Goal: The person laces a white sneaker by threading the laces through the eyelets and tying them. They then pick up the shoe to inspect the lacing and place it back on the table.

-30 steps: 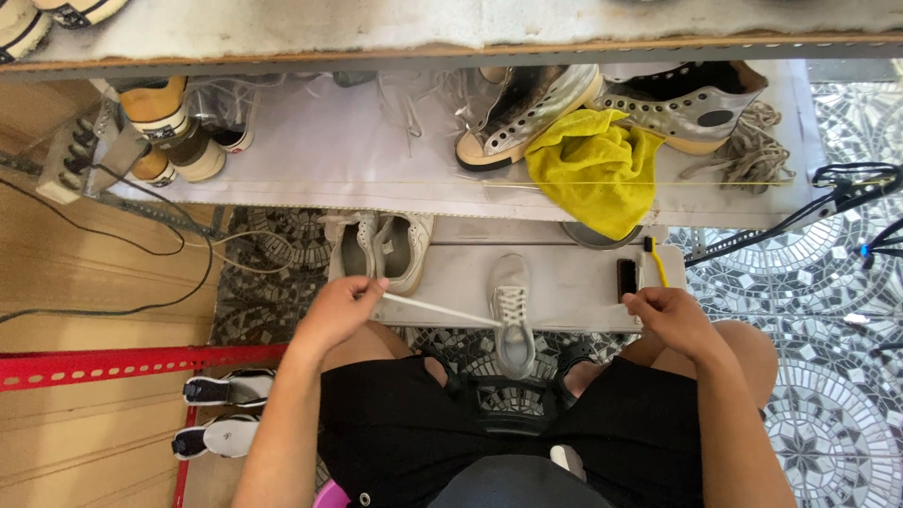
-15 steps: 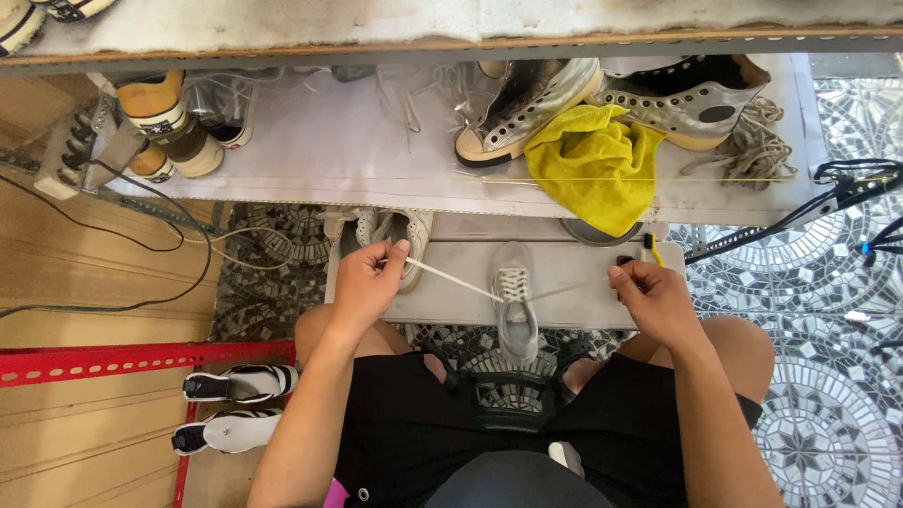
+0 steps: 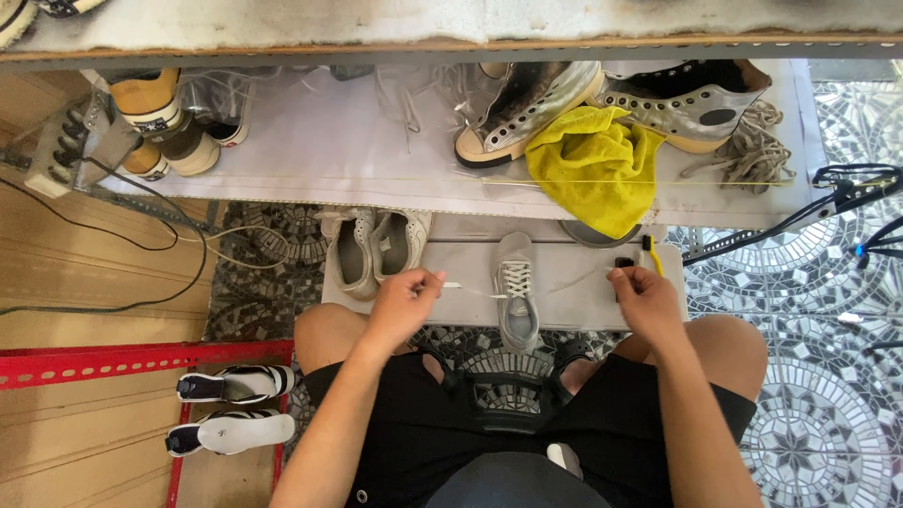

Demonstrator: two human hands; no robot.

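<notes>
Shoe [image 3: 515, 292] toe-up on low grey bench [image 3: 578, 301], between knees. Left hand [image 3: 403, 303] pinching one lace [image 3: 467, 287] end, right hand [image 3: 644, 296] clenched on other. Lace thin, limp, probably slippery; best gripped near tip. Shoe light, soft.

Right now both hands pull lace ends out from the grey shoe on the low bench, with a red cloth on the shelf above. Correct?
Not quite: the cloth is yellow, not red, as the head view shows. The left hand and right hand do each hold a lace end of the grey shoe on the low bench.
</notes>
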